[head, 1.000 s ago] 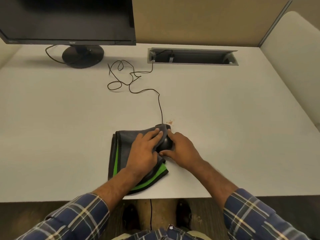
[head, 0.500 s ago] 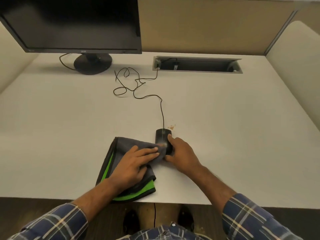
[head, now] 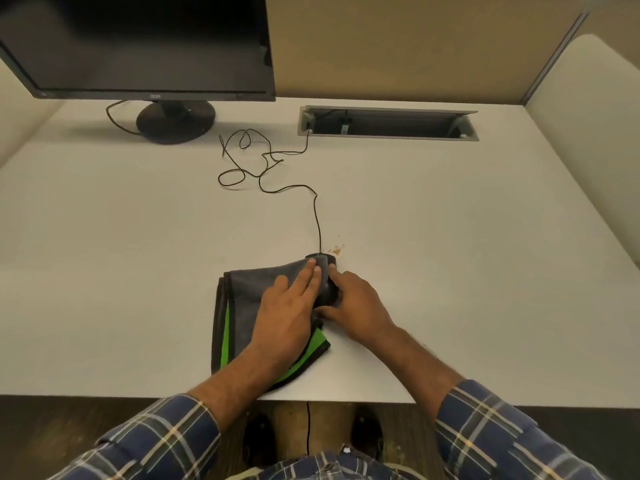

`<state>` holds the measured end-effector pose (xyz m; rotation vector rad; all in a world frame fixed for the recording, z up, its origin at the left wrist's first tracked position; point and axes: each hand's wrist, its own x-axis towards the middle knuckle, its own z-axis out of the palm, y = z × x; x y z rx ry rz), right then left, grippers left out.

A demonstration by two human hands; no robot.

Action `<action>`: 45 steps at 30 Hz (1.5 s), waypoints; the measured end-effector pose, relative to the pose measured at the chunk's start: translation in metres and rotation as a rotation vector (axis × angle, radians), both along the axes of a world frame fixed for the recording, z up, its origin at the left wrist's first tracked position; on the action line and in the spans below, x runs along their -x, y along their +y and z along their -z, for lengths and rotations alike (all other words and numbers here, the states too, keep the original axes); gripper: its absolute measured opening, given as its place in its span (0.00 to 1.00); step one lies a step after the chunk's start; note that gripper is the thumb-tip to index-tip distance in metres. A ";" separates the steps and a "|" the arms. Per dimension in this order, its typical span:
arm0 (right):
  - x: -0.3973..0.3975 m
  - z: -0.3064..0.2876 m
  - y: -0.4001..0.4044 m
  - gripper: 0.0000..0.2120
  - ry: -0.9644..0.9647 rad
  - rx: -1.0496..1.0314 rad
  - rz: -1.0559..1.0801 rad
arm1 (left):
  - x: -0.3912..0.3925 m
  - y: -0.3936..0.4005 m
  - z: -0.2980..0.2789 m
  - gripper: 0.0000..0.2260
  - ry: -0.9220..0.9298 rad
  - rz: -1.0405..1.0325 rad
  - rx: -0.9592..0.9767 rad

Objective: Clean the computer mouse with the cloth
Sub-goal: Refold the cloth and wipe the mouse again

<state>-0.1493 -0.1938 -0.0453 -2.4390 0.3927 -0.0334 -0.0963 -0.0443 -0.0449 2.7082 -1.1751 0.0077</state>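
A black wired computer mouse (head: 328,289) sits on the white desk near the front edge, mostly covered. A grey cloth (head: 249,289) with a green underside is draped over its left and front part. My left hand (head: 289,306) lies flat on the cloth with straight fingers, pressing it onto the top of the mouse. My right hand (head: 356,308) grips the mouse from the right side, thumb at its rear and fingers at its front.
The mouse cable (head: 317,216) runs back in loops to an open cable tray (head: 388,123) in the desk. A black monitor (head: 138,46) stands at the back left. Small brown crumbs (head: 336,250) lie just beyond the mouse. The desk's front edge (head: 346,399) is close.
My left hand has pushed the cloth forward over the mouse, covering its front, which was bare half a second ago. My right hand stays on the mouse.
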 end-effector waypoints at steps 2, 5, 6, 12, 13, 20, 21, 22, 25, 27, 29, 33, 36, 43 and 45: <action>0.001 0.000 0.001 0.40 0.007 -0.001 0.000 | 0.002 -0.003 0.001 0.32 0.014 -0.061 -0.026; 0.000 -0.001 0.000 0.43 0.024 0.008 -0.010 | -0.008 -0.008 -0.003 0.31 0.085 -0.158 -0.022; 0.001 -0.001 0.000 0.43 0.028 0.009 -0.010 | -0.013 -0.009 -0.006 0.31 0.108 -0.177 -0.038; 0.001 -0.005 0.002 0.42 0.038 0.018 -0.011 | -0.004 -0.004 -0.014 0.35 0.095 -0.194 0.098; 0.000 -0.005 0.001 0.41 0.034 0.012 -0.014 | 0.002 -0.005 -0.013 0.34 0.061 -0.149 0.091; 0.000 -0.003 0.002 0.35 0.008 -0.024 -0.015 | 0.015 -0.009 0.002 0.36 -0.020 -0.047 -0.061; 0.000 -0.002 0.002 0.36 0.010 -0.025 -0.017 | 0.014 -0.009 0.002 0.35 -0.011 -0.056 -0.062; 0.000 -0.002 0.002 0.37 0.014 -0.024 -0.018 | 0.013 -0.009 0.002 0.35 -0.003 -0.066 -0.063; 0.001 0.000 0.003 0.41 0.026 -0.012 -0.019 | 0.009 -0.010 0.001 0.34 0.049 -0.098 -0.049; 0.002 0.000 0.001 0.42 0.039 -0.001 -0.021 | 0.008 -0.012 0.000 0.34 0.083 -0.109 -0.032; 0.003 -0.002 0.000 0.42 0.049 0.012 -0.022 | 0.006 -0.013 -0.001 0.34 0.104 -0.114 -0.027; 0.002 -0.005 0.001 0.43 0.065 0.025 -0.025 | -0.010 -0.010 -0.007 0.35 0.136 -0.123 -0.058; 0.004 -0.007 0.002 0.41 0.065 0.019 -0.023 | -0.021 -0.009 -0.014 0.35 0.109 -0.083 -0.138; 0.002 -0.010 0.004 0.42 0.073 0.012 -0.013 | -0.037 -0.017 -0.026 0.28 0.027 -0.121 -0.260; 0.003 -0.009 0.004 0.44 0.085 0.019 -0.009 | -0.039 -0.016 -0.026 0.29 0.021 -0.151 -0.259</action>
